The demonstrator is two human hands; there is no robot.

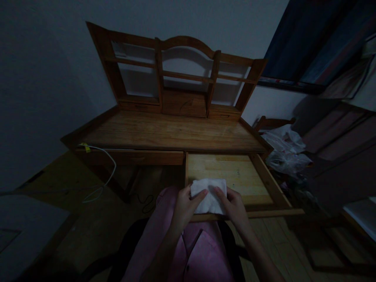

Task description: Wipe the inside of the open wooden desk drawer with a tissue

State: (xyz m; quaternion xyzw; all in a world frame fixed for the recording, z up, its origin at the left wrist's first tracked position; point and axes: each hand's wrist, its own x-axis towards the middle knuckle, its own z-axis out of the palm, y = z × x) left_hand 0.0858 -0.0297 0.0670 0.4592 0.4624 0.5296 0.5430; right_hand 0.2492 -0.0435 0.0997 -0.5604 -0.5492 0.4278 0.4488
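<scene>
Head view, dimly lit: over the front of a pulled-out drawer (pixel 217 168) is a folded white cloth (pixel 210 203), pinched at its left side by the left hand (pixel 186 204) and at its right by the right hand (pixel 234 202), thumbs on top. Behind the drawer stretches a wooden desktop (pixel 176 129); plastic bags (pixel 283 141) sit to its right. Judging progress: the drawer is out and the cloth folded and gripped; small dark marks show on the drawer's floor. How much is left cannot be told.

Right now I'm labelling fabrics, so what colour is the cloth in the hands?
The cloth looks white in dim light; the head view shows it best.
</scene>
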